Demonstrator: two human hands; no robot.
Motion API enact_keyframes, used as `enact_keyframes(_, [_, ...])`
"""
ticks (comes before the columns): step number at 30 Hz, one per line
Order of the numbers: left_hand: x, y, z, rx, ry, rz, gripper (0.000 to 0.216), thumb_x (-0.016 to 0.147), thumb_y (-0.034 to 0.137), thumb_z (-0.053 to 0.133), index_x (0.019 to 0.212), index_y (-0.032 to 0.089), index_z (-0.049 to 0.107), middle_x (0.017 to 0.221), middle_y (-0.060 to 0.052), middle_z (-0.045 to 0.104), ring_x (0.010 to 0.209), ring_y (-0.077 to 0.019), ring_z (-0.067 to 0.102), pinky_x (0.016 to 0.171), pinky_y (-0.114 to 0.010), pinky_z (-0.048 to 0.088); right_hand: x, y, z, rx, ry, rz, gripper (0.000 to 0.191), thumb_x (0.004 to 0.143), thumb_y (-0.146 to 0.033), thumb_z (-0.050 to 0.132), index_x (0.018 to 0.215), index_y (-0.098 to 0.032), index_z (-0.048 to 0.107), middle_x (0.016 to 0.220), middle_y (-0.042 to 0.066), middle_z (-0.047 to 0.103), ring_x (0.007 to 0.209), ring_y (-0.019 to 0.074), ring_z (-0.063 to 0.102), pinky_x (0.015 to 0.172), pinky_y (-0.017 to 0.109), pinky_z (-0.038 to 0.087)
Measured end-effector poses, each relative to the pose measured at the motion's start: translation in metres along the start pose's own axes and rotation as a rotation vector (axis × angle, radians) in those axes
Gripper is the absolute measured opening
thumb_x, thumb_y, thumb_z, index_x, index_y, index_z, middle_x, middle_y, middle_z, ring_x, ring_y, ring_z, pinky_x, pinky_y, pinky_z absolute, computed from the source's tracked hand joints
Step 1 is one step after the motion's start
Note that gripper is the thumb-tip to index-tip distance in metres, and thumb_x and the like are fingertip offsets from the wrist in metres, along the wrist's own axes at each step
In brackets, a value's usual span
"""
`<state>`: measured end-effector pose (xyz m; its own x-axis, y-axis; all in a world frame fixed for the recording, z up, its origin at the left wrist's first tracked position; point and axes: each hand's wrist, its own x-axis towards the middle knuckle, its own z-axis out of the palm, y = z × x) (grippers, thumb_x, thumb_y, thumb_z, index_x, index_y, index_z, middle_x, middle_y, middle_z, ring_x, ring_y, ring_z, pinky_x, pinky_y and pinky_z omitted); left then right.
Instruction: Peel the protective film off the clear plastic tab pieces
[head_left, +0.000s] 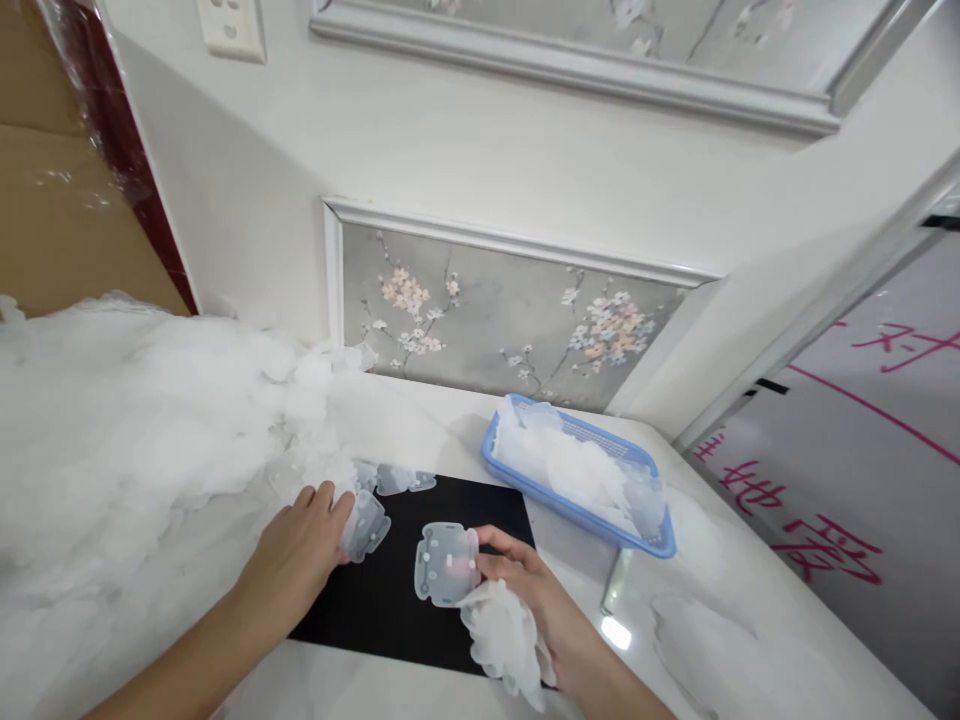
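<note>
Working over a white desk, the person has two bare hands in view, both on translucent plastic parts. One black mat lies on the desk under the work. The left hand has its fingers closed on the edge of one tilted plastic piece, which sits at the mat's upper left, just beside the heap. The right hand pinches one flat plastic piece between thumb and fingers, holding it face-up over the middle of the mat; small round studs show on its surface. The same hand also grips one bundle of pieces under the palm; the number in the bundle cannot be told. At least two loose pieces lie overlapping at the mat's upper edge, apart from both hands. One large heap of plastic parts covers the left of the desk, uncountable. One blue basket stands to the right of the mat, partly filled with the same parts. Two framed floral wall panels are in view; the lower panel stands behind the desk.
</note>
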<state>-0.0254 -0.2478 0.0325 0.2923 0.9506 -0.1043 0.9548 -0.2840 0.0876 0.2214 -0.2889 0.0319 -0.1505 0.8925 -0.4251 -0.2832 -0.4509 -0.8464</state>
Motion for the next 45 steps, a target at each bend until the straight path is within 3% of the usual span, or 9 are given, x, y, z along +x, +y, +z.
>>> enact_keyframes(6, [-0.001,0.000,-0.003,-0.116,0.058,0.024,0.020,0.086,0.008,0.039,0.078,0.018,0.054,0.090,-0.007,0.055,0.082,-0.0232,0.053,0.063,-0.033,0.036,-0.001,-0.003,0.003,-0.002,-0.037,0.000,0.036,0.058,-0.038,0.081,0.081,-0.017,0.064,0.054,-0.003,0.057,0.042,0.0089,0.044,0.045,0.020,0.031])
enact_keyframes(10, [-0.002,0.007,-0.007,-0.598,0.142,0.036,0.014,0.087,0.025,0.045,0.074,0.021,0.048,0.084,-0.002,0.054,0.076,-0.0190,0.050,0.065,-0.030,0.037,0.003,0.001,-0.003,-0.121,0.027,-0.081,0.038,0.063,-0.049,0.078,0.077,-0.017,0.064,0.057,-0.003,0.055,0.049,0.0102,0.045,0.049,0.022,0.033])
enact_keyframes(14, [-0.003,0.016,-0.007,-1.349,-0.059,-0.042,0.028,0.087,0.048,0.050,0.078,0.022,0.046,0.079,0.001,0.054,0.078,-0.0169,0.052,0.073,-0.030,0.042,0.006,0.007,-0.010,-0.441,0.109,-0.250,0.043,0.074,-0.059,0.066,0.069,-0.017,0.061,0.056,-0.003,0.048,0.051,0.0106,0.040,0.050,0.024,0.032])
enact_keyframes(18, [-0.003,0.025,-0.002,-1.849,-0.317,-0.114,0.031,0.085,0.049,0.058,0.079,0.022,0.045,0.077,0.003,0.054,0.078,-0.0156,0.056,0.080,-0.034,0.047,0.002,0.011,-0.010,-0.731,0.168,-0.492,0.032,0.072,-0.034,0.071,0.060,-0.021,0.045,0.070,0.001,0.059,0.065,0.0169,0.053,0.060,0.028,0.041])
enact_keyframes(22, [-0.004,0.028,0.003,-2.005,-0.411,-0.133,0.023,0.088,0.040,0.059,0.082,0.022,0.045,0.087,0.001,0.059,0.081,-0.0148,0.060,0.083,-0.035,0.049,0.000,0.016,-0.011,-1.108,0.143,-0.818,0.009,0.078,-0.016,0.058,0.077,-0.023,0.054,0.074,0.001,0.061,0.065,0.0177,0.059,0.059,0.028,0.046])
enact_keyframes(28, [-0.009,0.032,-0.001,-2.034,-0.474,-0.098,0.023,0.092,0.042,0.052,0.085,0.022,0.044,0.098,-0.003,0.060,0.094,-0.0183,0.061,0.091,-0.041,0.048,0.001,0.024,-0.010,-1.388,0.074,-1.237,0.037,0.084,-0.006,0.047,0.116,-0.022,0.057,0.115,0.013,0.064,0.076,0.0166,0.065,0.073,0.032,0.054])
enact_keyframes(33, [-0.010,0.033,-0.002,-1.852,-0.480,0.007,0.028,0.092,0.050,0.045,0.086,0.023,0.044,0.096,-0.004,0.062,0.095,-0.0196,0.061,0.095,-0.041,0.045,-0.003,0.020,-0.004,-1.089,-0.032,-0.902,0.021,0.085,-0.015,0.051,0.093,-0.024,0.069,0.112,0.009,0.070,0.082,0.0208,0.067,0.077,0.035,0.051])
enact_keyframes(38, [0.001,0.014,0.015,-0.941,-0.003,0.211,0.004,0.082,0.022,0.056,0.086,0.023,0.056,0.119,-0.007,0.061,0.117,-0.0278,0.049,0.101,-0.047,0.036,-0.003,0.006,0.000,-0.380,0.054,-0.228,0.029,0.077,-0.046,0.068,0.074,-0.018,0.063,0.058,0.000,0.061,0.049,0.0125,0.050,0.049,0.023,0.037])
enact_keyframes(45, [0.022,-0.011,0.034,-0.563,0.052,0.322,0.009,0.077,0.016,0.058,0.081,0.022,0.063,0.112,-0.008,0.067,0.103,-0.0276,0.057,0.086,-0.040,0.044,0.001,-0.001,-0.006,-0.097,0.002,-0.002,0.032,0.061,-0.039,0.079,0.081,-0.017,0.067,0.067,0.001,0.066,0.054,0.0119,0.054,0.052,0.022,0.038])
